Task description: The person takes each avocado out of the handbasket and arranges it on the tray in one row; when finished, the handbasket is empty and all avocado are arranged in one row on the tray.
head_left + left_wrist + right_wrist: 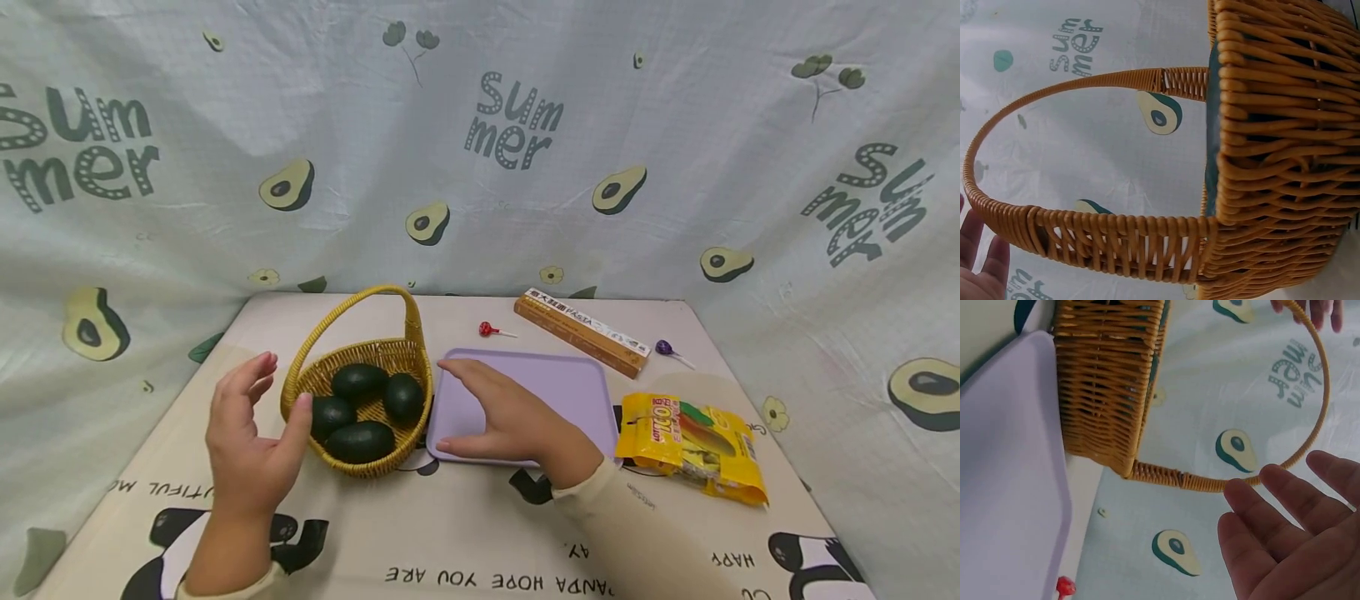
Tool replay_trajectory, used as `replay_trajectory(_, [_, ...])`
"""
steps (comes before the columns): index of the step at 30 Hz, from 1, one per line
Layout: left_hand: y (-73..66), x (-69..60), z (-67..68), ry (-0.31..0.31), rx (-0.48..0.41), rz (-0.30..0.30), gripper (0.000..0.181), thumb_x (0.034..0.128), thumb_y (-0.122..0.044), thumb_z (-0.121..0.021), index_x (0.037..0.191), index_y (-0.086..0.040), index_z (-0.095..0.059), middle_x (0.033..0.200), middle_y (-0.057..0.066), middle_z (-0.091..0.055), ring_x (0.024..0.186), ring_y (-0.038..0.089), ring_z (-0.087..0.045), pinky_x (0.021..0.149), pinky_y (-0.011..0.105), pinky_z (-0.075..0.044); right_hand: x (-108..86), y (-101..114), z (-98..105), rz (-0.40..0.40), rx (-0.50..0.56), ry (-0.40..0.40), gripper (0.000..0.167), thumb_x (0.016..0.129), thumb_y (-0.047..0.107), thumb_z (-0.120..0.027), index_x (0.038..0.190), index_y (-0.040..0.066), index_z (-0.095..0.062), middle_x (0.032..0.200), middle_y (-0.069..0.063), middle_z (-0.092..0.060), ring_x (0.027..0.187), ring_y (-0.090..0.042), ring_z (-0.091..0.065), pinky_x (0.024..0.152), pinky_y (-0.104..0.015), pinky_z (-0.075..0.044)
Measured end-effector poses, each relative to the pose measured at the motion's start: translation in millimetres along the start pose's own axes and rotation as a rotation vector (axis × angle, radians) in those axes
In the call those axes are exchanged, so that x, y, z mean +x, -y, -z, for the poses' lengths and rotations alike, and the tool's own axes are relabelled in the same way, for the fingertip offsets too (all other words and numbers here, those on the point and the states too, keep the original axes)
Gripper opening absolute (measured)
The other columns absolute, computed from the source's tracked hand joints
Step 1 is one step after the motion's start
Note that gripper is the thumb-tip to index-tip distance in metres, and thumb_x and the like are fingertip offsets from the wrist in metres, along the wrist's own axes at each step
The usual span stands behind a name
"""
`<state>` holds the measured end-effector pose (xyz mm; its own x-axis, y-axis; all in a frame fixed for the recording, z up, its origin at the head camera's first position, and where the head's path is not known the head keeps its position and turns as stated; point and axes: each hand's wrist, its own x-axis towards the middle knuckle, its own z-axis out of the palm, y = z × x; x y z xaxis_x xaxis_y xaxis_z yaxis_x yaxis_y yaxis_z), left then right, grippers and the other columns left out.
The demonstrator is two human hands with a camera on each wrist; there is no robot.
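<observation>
Wicker basket [386, 352] stands upright on the tabletop [450, 525], its walls likely keeping four dark avocados [360, 442] from rolling; lilac tray [555, 383] beside it. Left hand [251, 442] and right hand [517, 417] flank the basket, the right above the tray; fingers loosely extended, thumbs spread wide, holding nothing; contact unclear.

High, forward-down head view; both wrist views close beside the basket [1291, 150]
</observation>
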<state>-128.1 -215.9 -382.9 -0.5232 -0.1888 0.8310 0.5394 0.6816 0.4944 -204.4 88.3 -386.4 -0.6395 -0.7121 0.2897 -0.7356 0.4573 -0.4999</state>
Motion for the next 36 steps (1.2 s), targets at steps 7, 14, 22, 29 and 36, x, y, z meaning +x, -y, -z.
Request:
replay_trajectory(7, [10.2,-6.2,-3.1,0.019,0.009,0.067,0.070,0.0799,0.005,-0.075,0.145,-0.003,-0.052,0.133,0.022,-0.059,0.128,0.015,-0.054,0.110,0.011,-0.042,17.4,1,-9,-0.010,0.038,0.014,0.092,0.087,0.058,-0.075,0.160,0.024,-0.032,0.159,0.000,-0.043,0.147,-0.012,-0.039,0.123,-0.042,-0.038])
replay_trajectory(14, [14.7,-10.8,-1.0,0.066,0.031,0.106,0.064,0.0878,-0.001,-0.071,0.148,-0.005,-0.050,0.132,0.022,-0.060,0.127,0.009,-0.053,0.107,0.008,-0.042,36.8,-1,-22,0.008,0.067,-0.003,0.082,0.090,0.049,-0.076,0.159,0.025,-0.037,0.158,0.003,-0.045,0.146,-0.012,-0.041,0.122,-0.041,-0.039])
replay_trajectory(22, [21.5,-19.2,-4.4,0.086,0.040,0.163,0.064,0.0877,0.000,-0.074,0.148,-0.006,-0.052,0.129,0.021,-0.062,0.123,-0.002,-0.052,0.105,0.006,-0.042,52.3,2,-26,-0.026,0.045,0.042,0.084,0.090,0.050,-0.075,0.160,0.022,-0.036,0.158,0.000,-0.045,0.146,-0.017,-0.042,0.121,-0.042,-0.040])
replay_trajectory(29, [22.9,-24.8,-5.2,0.073,-0.002,0.164,0.062,0.0848,0.006,-0.076,0.143,-0.003,-0.056,0.130,0.018,-0.062,0.120,-0.004,-0.052,0.102,0.004,-0.043,66.8,0,-31,-0.053,0.106,0.076,0.085,0.089,0.052,-0.075,0.160,0.025,-0.035,0.157,0.001,-0.046,0.145,-0.017,-0.042,0.121,-0.043,-0.041])
replay_trajectory(36, [27.7,-31.9,-2.6,0.101,0.021,0.188,0.055,0.0860,0.003,-0.077,0.138,0.001,-0.058,0.126,0.018,-0.064,0.118,-0.006,-0.053,0.100,0.002,-0.043,78.8,-1,-42,-0.109,0.138,0.106,0.088,0.087,0.055,-0.076,0.159,0.025,-0.036,0.155,-0.002,-0.048,0.141,-0.019,-0.047,0.117,-0.042,-0.045])
